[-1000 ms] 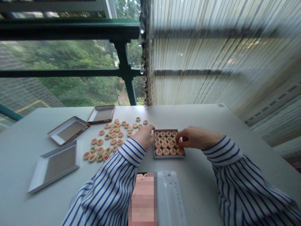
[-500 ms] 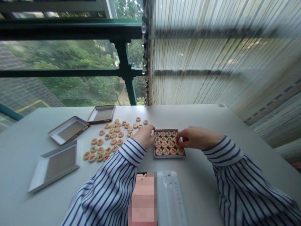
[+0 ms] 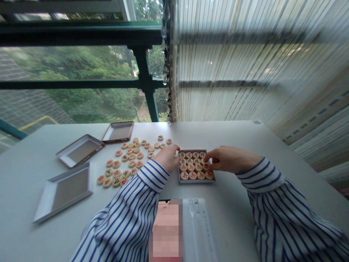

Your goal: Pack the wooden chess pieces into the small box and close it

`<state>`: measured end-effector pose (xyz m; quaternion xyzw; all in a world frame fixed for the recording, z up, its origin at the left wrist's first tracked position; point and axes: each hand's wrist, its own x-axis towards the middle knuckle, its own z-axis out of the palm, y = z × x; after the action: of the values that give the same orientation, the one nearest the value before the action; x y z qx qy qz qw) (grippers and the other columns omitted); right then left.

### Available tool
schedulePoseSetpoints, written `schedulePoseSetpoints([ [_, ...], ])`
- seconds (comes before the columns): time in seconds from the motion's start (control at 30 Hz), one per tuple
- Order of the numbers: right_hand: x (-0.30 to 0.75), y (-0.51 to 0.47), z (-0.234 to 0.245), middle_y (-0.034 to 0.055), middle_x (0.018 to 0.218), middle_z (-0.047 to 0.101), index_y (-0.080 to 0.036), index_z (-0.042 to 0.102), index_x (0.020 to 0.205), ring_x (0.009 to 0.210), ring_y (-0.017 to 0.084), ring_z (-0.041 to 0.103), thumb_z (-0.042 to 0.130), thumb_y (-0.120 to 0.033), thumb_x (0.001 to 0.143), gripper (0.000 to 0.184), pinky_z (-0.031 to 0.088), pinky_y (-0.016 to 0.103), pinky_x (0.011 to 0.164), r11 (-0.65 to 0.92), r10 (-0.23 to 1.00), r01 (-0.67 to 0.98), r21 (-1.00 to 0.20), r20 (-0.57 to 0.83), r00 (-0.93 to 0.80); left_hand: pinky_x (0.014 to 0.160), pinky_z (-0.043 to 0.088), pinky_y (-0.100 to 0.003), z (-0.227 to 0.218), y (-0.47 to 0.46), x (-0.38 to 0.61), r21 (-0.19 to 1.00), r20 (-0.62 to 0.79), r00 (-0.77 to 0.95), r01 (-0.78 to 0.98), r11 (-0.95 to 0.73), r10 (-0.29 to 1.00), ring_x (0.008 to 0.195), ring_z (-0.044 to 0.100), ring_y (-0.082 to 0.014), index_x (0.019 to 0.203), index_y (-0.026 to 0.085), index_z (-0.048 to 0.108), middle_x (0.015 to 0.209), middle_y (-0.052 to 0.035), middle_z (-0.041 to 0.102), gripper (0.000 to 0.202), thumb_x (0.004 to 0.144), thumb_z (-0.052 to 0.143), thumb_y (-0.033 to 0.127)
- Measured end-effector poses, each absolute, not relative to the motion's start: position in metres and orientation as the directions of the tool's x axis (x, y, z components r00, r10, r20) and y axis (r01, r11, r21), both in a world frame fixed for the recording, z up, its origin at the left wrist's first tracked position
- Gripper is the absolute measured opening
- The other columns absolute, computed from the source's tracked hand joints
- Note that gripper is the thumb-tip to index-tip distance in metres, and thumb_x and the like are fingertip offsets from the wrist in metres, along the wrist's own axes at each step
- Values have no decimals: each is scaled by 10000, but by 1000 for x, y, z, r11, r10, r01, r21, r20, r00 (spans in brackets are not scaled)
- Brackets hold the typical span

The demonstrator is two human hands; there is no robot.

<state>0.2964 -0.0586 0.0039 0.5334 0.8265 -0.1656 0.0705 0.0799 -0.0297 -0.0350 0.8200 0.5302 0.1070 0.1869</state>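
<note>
A shallow box [image 3: 196, 181] holds round wooden Chinese chess pieces [image 3: 192, 175] in neat rows, black characters at the back and red ones in front. My left hand [image 3: 168, 159] grips the box's left edge, the thumb and fingers partly hidden by the hand itself. From the right, my right hand [image 3: 231, 158] reaches over the opposite rim. Its thumb and finger close on a chess piece [image 3: 205, 166] in the right-hand column, which they partly cover.
Many loose chess pieces [image 3: 116, 174] lie scattered left of my left arm, some face down. Beyond them are two brown-edged trays [image 3: 120, 139] and a pale tray [image 3: 63, 209]. A white case [image 3: 197, 225] lies near me. Window and string curtain stand behind the table [image 3: 231, 134].
Very little differs. My right hand stays at the right column of the box with only a slight shift, and my left hand keeps its place at the left edge.
</note>
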Motion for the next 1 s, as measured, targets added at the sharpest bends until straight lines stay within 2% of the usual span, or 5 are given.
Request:
schedulePoseSetpoints([
  [0.23,298,-59,6,2,679,655,-290,659,890,537,123,556,520,-390,738,229,317,222,459,381,874,905,-190,-244,-420,699,466,-291,-32,-28,76,443,7,399,821,-361,917,755,612,-182,1053,148,546,899,-90,641,331,740,512,251],
  [0.4,299,-58,7,3,672,656,-284,647,888,579,138,567,472,-340,774,216,318,238,490,388,915,918,-87,-81,-394,691,470,-284,-19,-25,64,501,84,348,795,-341,934,742,610,-162,1047,175,548,901,-68,637,321,747,497,279],
  [0.6,293,-60,11,6,730,663,-261,618,913,633,147,577,433,-327,807,223,335,250,533,402,914,915,-34,74,-399,637,483,-263,7,-22,36,598,137,241,753,-274,961,731,612,-155,997,180,575,890,-55,639,322,745,501,366],
  [0.77,289,-63,15,-5,750,653,-248,604,936,663,139,572,431,-289,812,218,358,249,577,422,896,905,-49,174,-408,669,488,-276,22,-22,14,597,226,189,748,-290,955,762,608,-167,975,168,589,889,-59,643,340,732,515,394],
  [1.0,284,-67,19,7,772,643,-228,600,930,669,134,560,425,-264,815,212,373,250,597,444,876,894,-65,243,-417,680,495,-274,35,-26,-1,608,243,148,747,-270,959,786,610,-174,972,146,598,899,-69,648,365,732,512,406],
])
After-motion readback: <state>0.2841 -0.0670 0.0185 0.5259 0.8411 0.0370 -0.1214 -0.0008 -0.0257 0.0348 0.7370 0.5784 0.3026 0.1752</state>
